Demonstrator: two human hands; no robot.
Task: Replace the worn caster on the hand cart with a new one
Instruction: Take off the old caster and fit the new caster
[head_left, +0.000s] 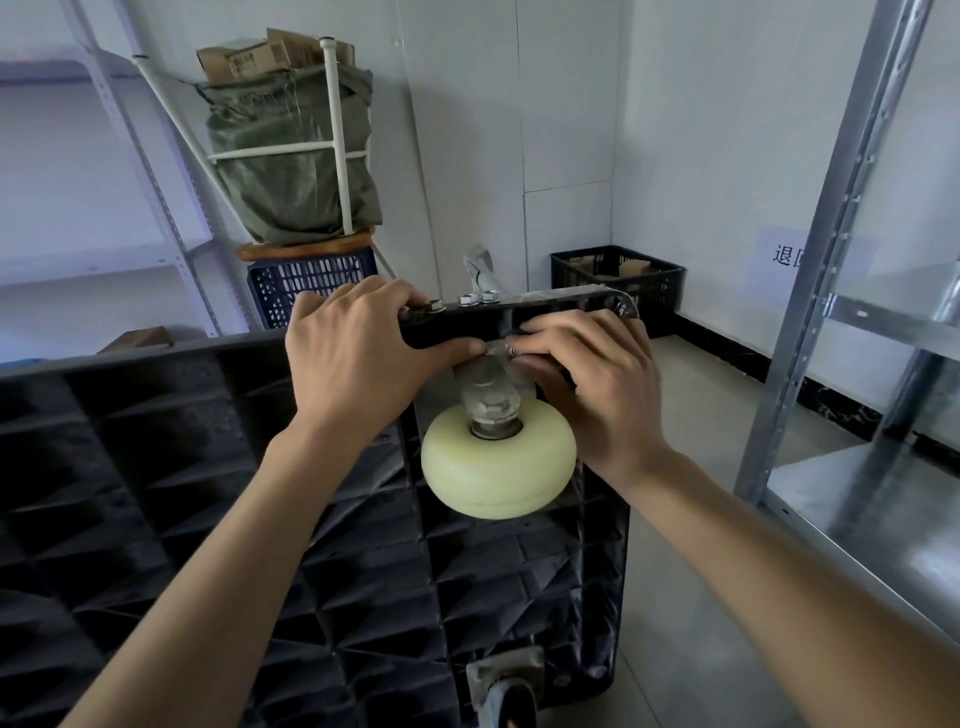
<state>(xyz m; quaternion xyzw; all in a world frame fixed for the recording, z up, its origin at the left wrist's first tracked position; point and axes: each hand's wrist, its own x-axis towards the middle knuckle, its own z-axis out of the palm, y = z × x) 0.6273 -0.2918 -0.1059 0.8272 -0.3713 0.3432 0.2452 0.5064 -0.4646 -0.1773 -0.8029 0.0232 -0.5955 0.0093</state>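
The black plastic hand cart (182, 467) stands on its edge with its ribbed underside facing me. A cream-coloured caster wheel (498, 460) with a metal fork and axle nut sits at the cart's top right corner. My left hand (358, 358) grips the cart's top edge, fingers curled over it and thumb near the caster's mounting plate. My right hand (587, 379) pinches something small and metallic at the plate; I cannot tell what. Several nuts (478, 298) stick up along the top edge. A second caster (506, 686) shows at the bottom.
A metal shelving rack (852, 312) stands close on the right. Behind the cart are a blue crate (311, 286) with a green sack (291, 161) on it, a black crate (618, 280) in the corner, and white shelving (119, 156) on the left.
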